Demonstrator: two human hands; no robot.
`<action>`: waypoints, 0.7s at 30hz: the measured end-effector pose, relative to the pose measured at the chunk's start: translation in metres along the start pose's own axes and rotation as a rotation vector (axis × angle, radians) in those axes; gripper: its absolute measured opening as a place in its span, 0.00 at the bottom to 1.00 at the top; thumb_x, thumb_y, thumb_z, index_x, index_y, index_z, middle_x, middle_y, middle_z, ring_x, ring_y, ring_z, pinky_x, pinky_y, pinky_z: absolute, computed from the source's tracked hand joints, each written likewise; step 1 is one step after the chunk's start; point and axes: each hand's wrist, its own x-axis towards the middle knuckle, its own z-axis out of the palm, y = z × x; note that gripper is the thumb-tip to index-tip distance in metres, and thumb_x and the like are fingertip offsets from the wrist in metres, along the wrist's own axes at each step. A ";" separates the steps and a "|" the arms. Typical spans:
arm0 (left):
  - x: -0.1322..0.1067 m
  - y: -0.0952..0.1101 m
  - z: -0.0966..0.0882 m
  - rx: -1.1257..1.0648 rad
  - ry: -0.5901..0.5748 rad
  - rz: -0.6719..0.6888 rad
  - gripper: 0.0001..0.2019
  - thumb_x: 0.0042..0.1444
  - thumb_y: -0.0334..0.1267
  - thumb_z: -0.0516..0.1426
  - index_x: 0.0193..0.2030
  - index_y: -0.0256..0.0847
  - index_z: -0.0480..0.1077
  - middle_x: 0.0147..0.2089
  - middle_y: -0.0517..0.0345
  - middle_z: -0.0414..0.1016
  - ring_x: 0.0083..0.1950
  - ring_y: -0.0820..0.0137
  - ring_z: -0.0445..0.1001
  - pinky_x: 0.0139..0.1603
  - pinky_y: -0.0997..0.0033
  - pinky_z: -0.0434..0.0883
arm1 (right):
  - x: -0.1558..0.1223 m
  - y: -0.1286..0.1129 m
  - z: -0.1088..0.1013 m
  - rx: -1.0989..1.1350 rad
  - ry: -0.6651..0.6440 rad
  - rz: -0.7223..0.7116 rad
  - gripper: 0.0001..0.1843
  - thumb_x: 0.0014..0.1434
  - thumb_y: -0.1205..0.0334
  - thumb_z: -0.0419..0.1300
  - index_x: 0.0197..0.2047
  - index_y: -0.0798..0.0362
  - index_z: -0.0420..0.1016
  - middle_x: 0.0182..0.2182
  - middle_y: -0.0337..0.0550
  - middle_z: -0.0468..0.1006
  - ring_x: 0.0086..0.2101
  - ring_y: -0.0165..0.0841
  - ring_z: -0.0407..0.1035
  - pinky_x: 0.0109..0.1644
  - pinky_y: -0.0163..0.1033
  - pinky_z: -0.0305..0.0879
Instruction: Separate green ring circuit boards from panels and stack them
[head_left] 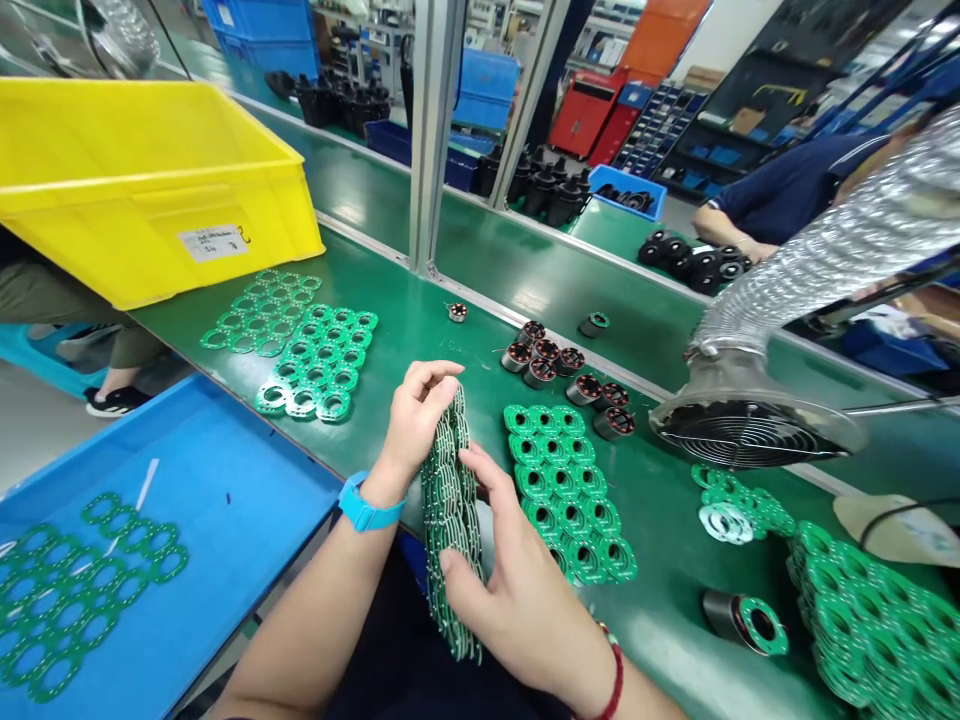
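Observation:
Upright between my hands, over the table's near edge, is a stack of green circuit board panels (452, 500) seen edge-on. My left hand (420, 415), with a blue band at the wrist, grips its upper end between thumb and fingers. Lower down on the right side, my right hand (517, 570) clasps the same stack. Just right of it lies a stacked panel of ring-shaped green boards (566, 480). To the left, another panel of ring boards (319, 355) rests on the green table, beside a thinner panel (262, 312).
Several wound motor stators (540, 372) stand behind the panels. A fume duct hood (750, 430) hangs low at right, near more stacked boards (877, 620) and a cylindrical motor part (742, 620). A yellow bin (165, 200) and a blue tray (247, 470) are left. A co-worker sits across.

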 end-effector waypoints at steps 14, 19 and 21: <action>0.005 -0.002 0.003 0.331 -0.115 -0.012 0.10 0.56 0.43 0.49 0.30 0.39 0.62 0.28 0.61 0.62 0.31 0.72 0.60 0.34 0.72 0.58 | 0.010 -0.001 -0.010 -0.020 -0.080 0.151 0.45 0.53 0.62 0.52 0.69 0.70 0.37 0.64 0.63 0.50 0.61 0.49 0.55 0.62 0.53 0.57; -0.001 0.016 0.011 0.578 -0.130 0.043 0.13 0.59 0.47 0.46 0.37 0.40 0.65 0.34 0.57 0.68 0.36 0.68 0.65 0.40 0.68 0.62 | 0.003 0.014 -0.007 0.021 -0.028 0.181 0.42 0.53 0.67 0.52 0.69 0.66 0.41 0.53 0.65 0.68 0.47 0.51 0.70 0.52 0.57 0.66; 0.000 0.024 0.012 0.635 -0.170 0.156 0.18 0.60 0.50 0.44 0.44 0.39 0.66 0.44 0.52 0.70 0.47 0.63 0.67 0.51 0.63 0.61 | -0.006 0.030 -0.004 0.238 0.046 0.206 0.43 0.52 0.67 0.53 0.69 0.65 0.44 0.55 0.62 0.67 0.51 0.46 0.68 0.56 0.53 0.63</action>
